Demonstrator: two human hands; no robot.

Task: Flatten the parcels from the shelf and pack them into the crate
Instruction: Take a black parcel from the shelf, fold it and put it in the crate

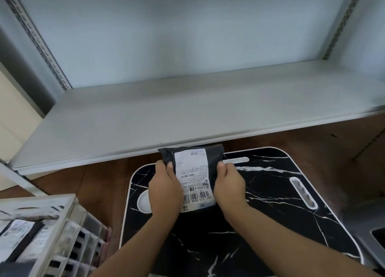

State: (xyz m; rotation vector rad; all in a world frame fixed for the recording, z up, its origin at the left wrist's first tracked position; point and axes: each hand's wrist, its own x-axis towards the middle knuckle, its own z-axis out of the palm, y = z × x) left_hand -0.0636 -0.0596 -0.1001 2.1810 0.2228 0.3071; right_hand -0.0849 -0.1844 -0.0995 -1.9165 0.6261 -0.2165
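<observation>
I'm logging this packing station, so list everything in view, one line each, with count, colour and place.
parcel: one, black bag with a white shipping label, held up over the tray table, just in front of the shelf edge.
crate: one, white slatted plastic, lower left; labelled parcels lie inside it, blurred.
shelf: one board, pale grey, across the middle, with slotted uprights at both sides.
tray table: one, black marble pattern with white veins and a white rim, under the hands.
floor: brown wood, around the table.
left hand: one, grips the parcel's left edge.
right hand: one, grips the parcel's right edge.
</observation>
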